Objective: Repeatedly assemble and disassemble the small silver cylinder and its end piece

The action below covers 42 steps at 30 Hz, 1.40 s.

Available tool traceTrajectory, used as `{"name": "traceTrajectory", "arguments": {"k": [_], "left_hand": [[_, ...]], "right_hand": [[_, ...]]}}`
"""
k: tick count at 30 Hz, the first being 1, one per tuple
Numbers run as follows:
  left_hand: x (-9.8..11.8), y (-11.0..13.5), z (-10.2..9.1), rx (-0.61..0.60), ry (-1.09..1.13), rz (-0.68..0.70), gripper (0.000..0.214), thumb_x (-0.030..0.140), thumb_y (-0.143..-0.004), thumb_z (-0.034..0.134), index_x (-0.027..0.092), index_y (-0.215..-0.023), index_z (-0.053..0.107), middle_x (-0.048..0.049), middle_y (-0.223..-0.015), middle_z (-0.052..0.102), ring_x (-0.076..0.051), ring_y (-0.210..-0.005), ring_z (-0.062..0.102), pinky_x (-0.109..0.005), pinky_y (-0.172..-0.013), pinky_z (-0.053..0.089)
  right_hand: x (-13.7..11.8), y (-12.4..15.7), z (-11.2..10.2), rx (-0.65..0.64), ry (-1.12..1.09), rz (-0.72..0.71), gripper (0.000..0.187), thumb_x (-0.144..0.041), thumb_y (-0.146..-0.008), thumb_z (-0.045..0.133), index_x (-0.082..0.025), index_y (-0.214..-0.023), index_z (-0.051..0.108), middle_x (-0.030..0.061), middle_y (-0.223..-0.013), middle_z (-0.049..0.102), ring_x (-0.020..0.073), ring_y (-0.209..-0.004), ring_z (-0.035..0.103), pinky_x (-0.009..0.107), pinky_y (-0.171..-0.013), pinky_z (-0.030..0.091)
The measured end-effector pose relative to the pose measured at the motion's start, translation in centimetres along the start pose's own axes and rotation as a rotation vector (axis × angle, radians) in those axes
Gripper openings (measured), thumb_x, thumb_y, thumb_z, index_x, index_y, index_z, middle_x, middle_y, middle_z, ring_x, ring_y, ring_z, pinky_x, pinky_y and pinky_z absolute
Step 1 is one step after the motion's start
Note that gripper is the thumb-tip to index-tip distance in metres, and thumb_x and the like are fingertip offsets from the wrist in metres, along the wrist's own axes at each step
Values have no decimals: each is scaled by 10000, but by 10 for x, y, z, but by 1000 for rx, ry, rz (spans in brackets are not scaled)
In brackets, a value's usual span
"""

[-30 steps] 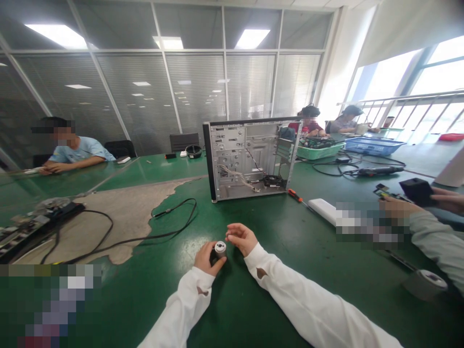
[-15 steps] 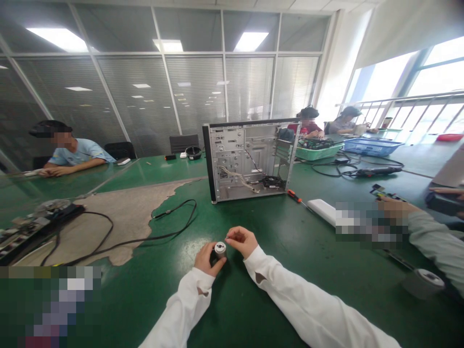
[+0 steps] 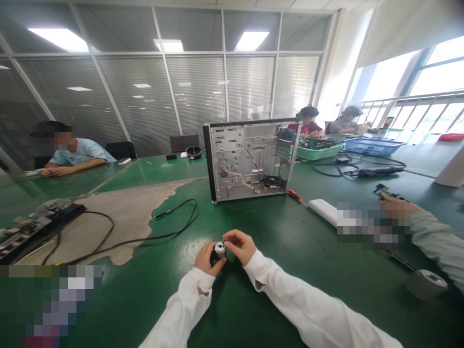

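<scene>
My R hand (image 3: 240,246) moved to cyl (image 3: 220,250) rim, pinching tiny pt (image 3: 224,240). L hand (image 3: 206,260) holds cyl toward bench (image 3: 275,232)'s near edge; pt prob unfitted.

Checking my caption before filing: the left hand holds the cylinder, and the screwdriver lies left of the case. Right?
Not quite: the head view shows the screwdriver right of the case. The left hand does hold the cylinder.

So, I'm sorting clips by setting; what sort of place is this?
Probably an electronics workroom, judging by the open silver-metal computer case, the orange-handled screwdriver and the light-green plastic basket.
</scene>
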<state>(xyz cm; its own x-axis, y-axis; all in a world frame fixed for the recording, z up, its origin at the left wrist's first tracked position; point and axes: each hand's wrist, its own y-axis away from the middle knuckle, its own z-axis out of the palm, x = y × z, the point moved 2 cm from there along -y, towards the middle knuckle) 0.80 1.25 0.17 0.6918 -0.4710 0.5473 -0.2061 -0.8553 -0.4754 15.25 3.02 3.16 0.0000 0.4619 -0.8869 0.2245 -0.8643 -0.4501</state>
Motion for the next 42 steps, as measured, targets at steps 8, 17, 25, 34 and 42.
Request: {"name": "traceTrajectory", "arguments": {"k": [8,17,25,34,42], "left_hand": [[1,0,0,-6,-4,-21,332,317,-623,526,182,-919,461,-44,-838,534,-190,-784,510,-322,-685,404],[3,-1,-1,-8,-10,16,325,339,-646,508,169,-919,461,-54,-834,534,-190,-783,508,-328,-681,412],[3,-1,-2,-28,-28,-18,315,323,-647,483,170,-922,468,-64,-854,544,-201,-801,512,-337,-692,412],[-5,0,2,-52,-49,6,315,286,-626,471,147,-909,480,-73,-821,538,-205,-781,508,-344,-693,414],[-6,1,3,-75,-116,5,290,272,-627,474,145,-888,492,-76,-822,538,-208,-791,514,-337,-690,415]], "right_hand": [[-16,1,3,-15,156,-111,101,-142,-660,510,-157,-756,537,12,-729,551,89,-633,500,206,-549,407],[-29,0,1,-93,272,-310,143,-141,-685,485,-187,-770,591,34,-794,550,112,-755,499,230,-627,422],[-23,9,-1,-243,221,-177,410,-191,-648,538,-228,-1053,481,43,-982,497,136,-842,486,215,-590,430],[-28,13,4,-244,381,-239,342,-183,-675,505,-206,-1015,473,40,-948,518,154,-893,460,279,-747,402],[-26,17,5,-245,556,-320,314,-224,-716,459,-192,-1028,443,69,-942,532,166,-880,471,297,-759,392]]}}
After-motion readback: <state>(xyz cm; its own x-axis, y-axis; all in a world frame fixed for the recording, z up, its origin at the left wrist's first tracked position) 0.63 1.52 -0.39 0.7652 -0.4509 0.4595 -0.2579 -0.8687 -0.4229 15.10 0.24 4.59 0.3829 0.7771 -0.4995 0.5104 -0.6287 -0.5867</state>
